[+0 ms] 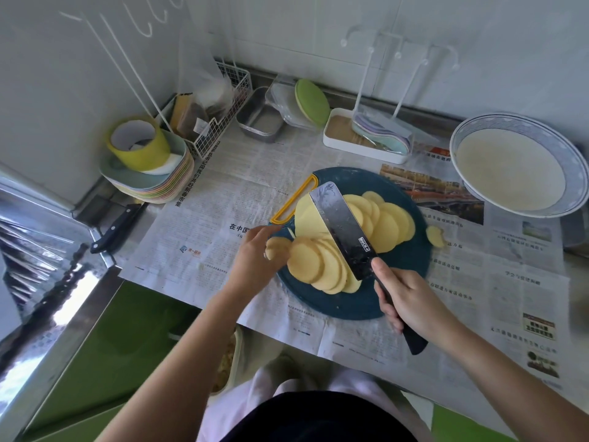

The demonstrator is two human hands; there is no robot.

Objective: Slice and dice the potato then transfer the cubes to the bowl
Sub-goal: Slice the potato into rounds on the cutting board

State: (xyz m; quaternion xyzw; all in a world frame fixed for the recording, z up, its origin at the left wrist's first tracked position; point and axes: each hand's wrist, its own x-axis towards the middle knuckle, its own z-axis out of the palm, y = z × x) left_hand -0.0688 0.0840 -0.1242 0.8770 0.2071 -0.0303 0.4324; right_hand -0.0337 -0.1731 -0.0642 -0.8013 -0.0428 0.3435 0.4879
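Several round yellow potato slices [387,226] lie overlapped on a dark blue round cutting board [411,266] with a yellow handle. My right hand [411,301] grips the black handle of a cleaver [344,226], whose blade lies tilted across the slices. My left hand [255,260] holds a small potato slice [276,247] at the board's left edge, next to a near stack of slices [318,266]. One slice [435,236] lies off the board on the newspaper. A white bowl with a blue rim [573,173] stands at the far right.
Newspaper [223,199] covers the counter. A black-handled knife [119,228] lies at the left by stacked plates and a yellow cup [140,145]. A wire basket [220,122], metal tin [259,119], plastic containers and a white rack tray [360,141] line the back wall.
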